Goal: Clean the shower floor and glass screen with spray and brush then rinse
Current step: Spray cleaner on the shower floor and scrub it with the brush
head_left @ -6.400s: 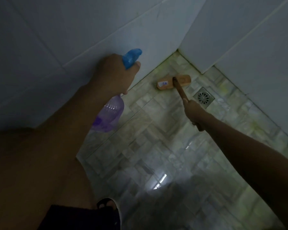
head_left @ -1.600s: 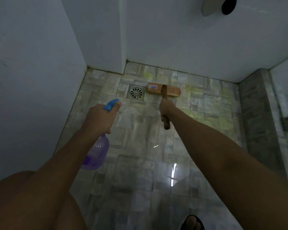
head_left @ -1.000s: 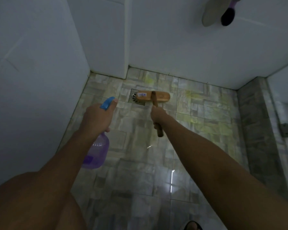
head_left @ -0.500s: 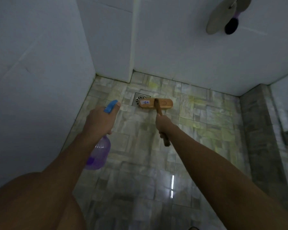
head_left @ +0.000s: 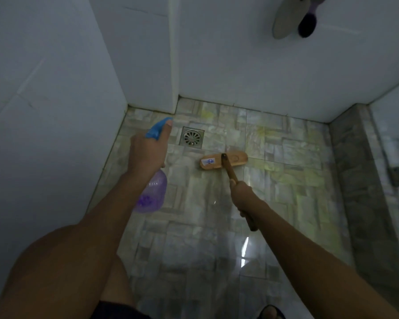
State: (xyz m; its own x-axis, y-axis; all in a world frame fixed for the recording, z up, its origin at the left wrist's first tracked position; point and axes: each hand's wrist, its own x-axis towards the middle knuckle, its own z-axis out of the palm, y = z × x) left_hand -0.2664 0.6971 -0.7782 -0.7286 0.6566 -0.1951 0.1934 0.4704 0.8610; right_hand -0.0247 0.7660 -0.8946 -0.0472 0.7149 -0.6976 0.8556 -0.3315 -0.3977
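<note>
At five o'clock a sandalled foot [head_left: 271, 313] is cut off by the frame edge. The left grip [head_left: 146, 153] is curled round the neck of the purple spray bottle [head_left: 151, 195], with one fingertip showing by the blue spray head and the other fingers hidden. The right grip [head_left: 241, 192] is wrapped round the wooden handle of the brush [head_left: 224, 160]. The brush head lies flat on the shower floor [head_left: 194, 226], at four o'clock from the drain [head_left: 192, 137]. At three o'clock the glass screen [head_left: 392, 134] is dim and hard to make out. At one o'clock a dark hanging object [head_left: 306, 25] on the wall is cut off.
</note>
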